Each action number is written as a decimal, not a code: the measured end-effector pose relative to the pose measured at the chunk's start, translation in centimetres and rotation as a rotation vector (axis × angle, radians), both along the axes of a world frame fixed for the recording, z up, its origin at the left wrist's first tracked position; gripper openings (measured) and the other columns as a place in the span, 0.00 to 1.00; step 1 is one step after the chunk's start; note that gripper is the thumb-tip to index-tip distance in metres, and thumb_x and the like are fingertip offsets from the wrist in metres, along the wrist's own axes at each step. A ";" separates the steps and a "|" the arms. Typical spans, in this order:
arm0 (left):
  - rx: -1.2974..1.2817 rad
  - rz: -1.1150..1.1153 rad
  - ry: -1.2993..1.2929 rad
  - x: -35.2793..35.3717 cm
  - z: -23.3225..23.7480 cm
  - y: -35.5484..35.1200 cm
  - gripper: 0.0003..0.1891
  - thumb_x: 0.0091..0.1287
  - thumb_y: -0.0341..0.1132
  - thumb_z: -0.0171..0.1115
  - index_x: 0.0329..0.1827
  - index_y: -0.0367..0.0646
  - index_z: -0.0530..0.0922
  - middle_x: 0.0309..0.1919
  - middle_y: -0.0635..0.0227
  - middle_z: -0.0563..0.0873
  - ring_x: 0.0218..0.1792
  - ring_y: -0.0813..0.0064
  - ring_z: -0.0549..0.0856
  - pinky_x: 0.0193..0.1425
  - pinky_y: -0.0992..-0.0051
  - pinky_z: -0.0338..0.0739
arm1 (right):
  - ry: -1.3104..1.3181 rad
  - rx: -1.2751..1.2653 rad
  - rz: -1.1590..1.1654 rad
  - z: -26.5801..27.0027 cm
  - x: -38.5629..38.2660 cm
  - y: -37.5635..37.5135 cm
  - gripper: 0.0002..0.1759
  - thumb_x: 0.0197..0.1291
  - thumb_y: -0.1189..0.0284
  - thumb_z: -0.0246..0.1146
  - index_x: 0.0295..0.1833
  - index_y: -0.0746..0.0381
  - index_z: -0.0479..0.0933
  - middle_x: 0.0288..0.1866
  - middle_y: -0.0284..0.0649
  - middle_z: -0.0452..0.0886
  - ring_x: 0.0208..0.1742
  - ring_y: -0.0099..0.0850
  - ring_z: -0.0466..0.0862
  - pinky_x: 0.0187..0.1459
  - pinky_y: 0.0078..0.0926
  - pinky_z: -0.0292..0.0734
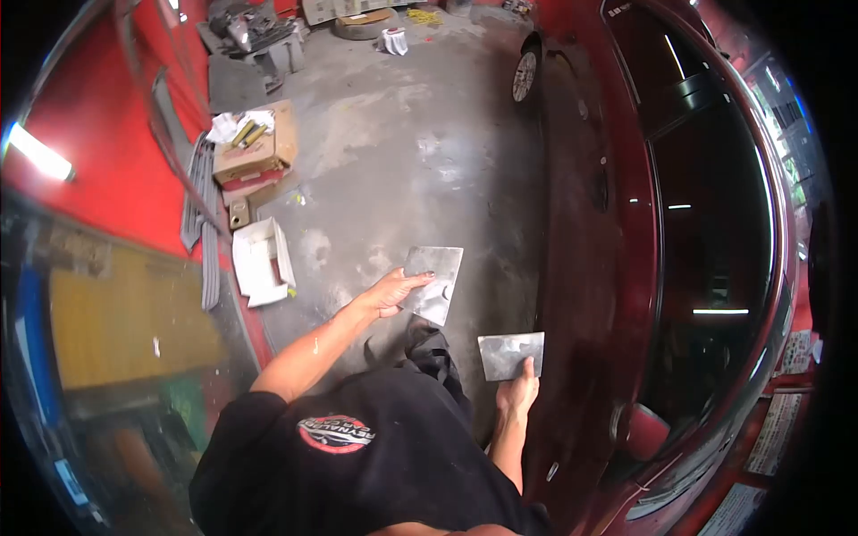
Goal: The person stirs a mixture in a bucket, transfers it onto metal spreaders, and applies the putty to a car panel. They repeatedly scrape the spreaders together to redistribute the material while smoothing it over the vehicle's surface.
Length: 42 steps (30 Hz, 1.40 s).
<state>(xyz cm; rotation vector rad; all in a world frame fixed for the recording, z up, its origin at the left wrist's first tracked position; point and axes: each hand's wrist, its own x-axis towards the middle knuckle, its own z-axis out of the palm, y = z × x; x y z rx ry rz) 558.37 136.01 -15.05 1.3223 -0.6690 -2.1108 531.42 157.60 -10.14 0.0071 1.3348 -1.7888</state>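
Near the middle of the head view, my left hand (391,293) is closed on a grey, flat rectangular plate (436,304) that looks like metal. Its thumb lies across the upper face, which has smudges and a small dark mark. Lower and to the right, my right hand (518,391) grips a second grey flat plate (511,350), thumb on top and the other fingers hidden beneath. The two plates are apart. The dark red car (585,259) stands just right of my right hand, and the plate there does not visibly touch it.
Along the left wall sit a cardboard box (281,143) with yellow-green tubes on it and a white open box (279,255). Grey car parts (268,45) are piled at the far left. The side mirror (645,432) juts out at lower right. Concrete floor (384,134) runs ahead.
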 end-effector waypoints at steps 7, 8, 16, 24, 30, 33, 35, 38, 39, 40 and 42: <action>-0.150 0.305 -0.026 8.6 -4.0 -20.6 0.21 0.73 0.40 0.62 0.62 0.35 0.79 0.57 0.60 0.85 0.55 0.70 0.85 0.61 0.65 0.79 | -0.148 -0.098 -0.002 -1.5 -6.3 -27.6 0.23 0.65 0.79 0.65 0.65 0.66 0.73 0.61 0.40 0.80 0.60 0.39 0.81 0.64 0.46 0.77; -0.101 0.446 -0.082 13.0 -8.1 -21.9 0.21 0.73 0.40 0.62 0.63 0.35 0.78 0.57 0.60 0.85 0.54 0.69 0.86 0.60 0.65 0.80 | -0.136 -0.097 0.017 -0.7 -5.9 -32.2 0.24 0.62 0.78 0.68 0.64 0.65 0.75 0.59 0.41 0.81 0.57 0.38 0.82 0.62 0.43 0.77; 0.648 0.724 -0.562 28.9 -12.3 -8.0 0.22 0.71 0.42 0.64 0.61 0.34 0.77 0.55 0.55 0.84 0.55 0.63 0.84 0.59 0.61 0.79 | 0.587 -0.040 0.740 7.3 3.2 -63.2 0.11 0.68 0.73 0.63 0.48 0.70 0.82 0.38 0.33 0.84 0.40 0.21 0.78 0.45 0.23 0.73; 0.781 0.370 -0.587 26.8 -17.2 -32.5 0.33 0.69 0.48 0.65 0.68 0.32 0.70 0.62 0.49 0.80 0.61 0.59 0.80 0.65 0.61 0.73 | 0.969 -0.071 0.807 0.1 6.1 -86.6 0.12 0.66 0.77 0.60 0.52 0.69 0.81 0.38 0.42 0.82 0.41 0.27 0.81 0.47 0.27 0.75; 0.107 0.208 -0.872 27.9 -16.1 -80.2 0.41 0.67 0.52 0.66 0.74 0.30 0.65 0.67 0.45 0.76 0.66 0.56 0.77 0.70 0.61 0.69 | 0.994 0.089 0.695 0.0 3.1 -101.2 0.10 0.66 0.77 0.62 0.50 0.69 0.82 0.38 0.38 0.83 0.41 0.24 0.80 0.46 0.25 0.75; -0.314 0.311 -0.828 19.5 -6.3 -104.6 0.29 0.67 0.41 0.68 0.63 0.27 0.76 0.58 0.54 0.85 0.58 0.63 0.83 0.64 0.66 0.74 | 0.998 0.120 0.549 -1.0 0.9 -108.2 0.10 0.67 0.75 0.62 0.50 0.69 0.82 0.37 0.38 0.84 0.39 0.24 0.79 0.45 0.24 0.75; -0.383 0.281 -0.477 16.2 -4.5 -117.8 0.26 0.69 0.38 0.67 0.65 0.28 0.75 0.58 0.56 0.85 0.57 0.66 0.83 0.64 0.67 0.74 | 0.979 0.177 0.474 -3.1 -0.4 -112.7 0.11 0.67 0.74 0.62 0.50 0.69 0.82 0.35 0.38 0.84 0.38 0.23 0.78 0.44 0.24 0.74; -0.343 0.227 -0.124 7.6 2.2 -129.3 0.24 0.70 0.38 0.66 0.64 0.33 0.76 0.54 0.62 0.86 0.55 0.68 0.85 0.61 0.66 0.77 | 0.813 0.238 0.396 -4.5 -2.4 -120.7 0.12 0.66 0.73 0.61 0.50 0.69 0.81 0.34 0.35 0.83 0.37 0.21 0.77 0.43 0.23 0.74; -0.300 0.216 -0.070 5.1 3.6 -132.1 0.23 0.70 0.39 0.66 0.63 0.35 0.77 0.54 0.62 0.86 0.55 0.68 0.85 0.61 0.66 0.77 | 0.852 0.299 0.435 -5.0 -3.6 -123.9 0.14 0.66 0.72 0.60 0.50 0.70 0.81 0.34 0.32 0.82 0.37 0.20 0.77 0.42 0.21 0.73; -0.253 0.209 -0.015 2.8 4.5 -134.8 0.23 0.70 0.39 0.66 0.63 0.36 0.77 0.53 0.63 0.87 0.54 0.68 0.85 0.61 0.66 0.77 | 0.823 0.234 0.389 -6.5 -4.6 -127.6 0.13 0.66 0.73 0.60 0.49 0.71 0.81 0.34 0.32 0.82 0.37 0.20 0.76 0.42 0.23 0.73; -0.250 0.172 -0.047 0.0 4.7 -140.3 0.25 0.69 0.39 0.67 0.66 0.40 0.76 0.57 0.62 0.85 0.58 0.67 0.84 0.65 0.61 0.75 | 0.781 0.143 0.308 -8.5 -6.2 -136.5 0.15 0.66 0.71 0.60 0.52 0.68 0.82 0.36 0.46 0.85 0.40 0.32 0.84 0.45 0.32 0.77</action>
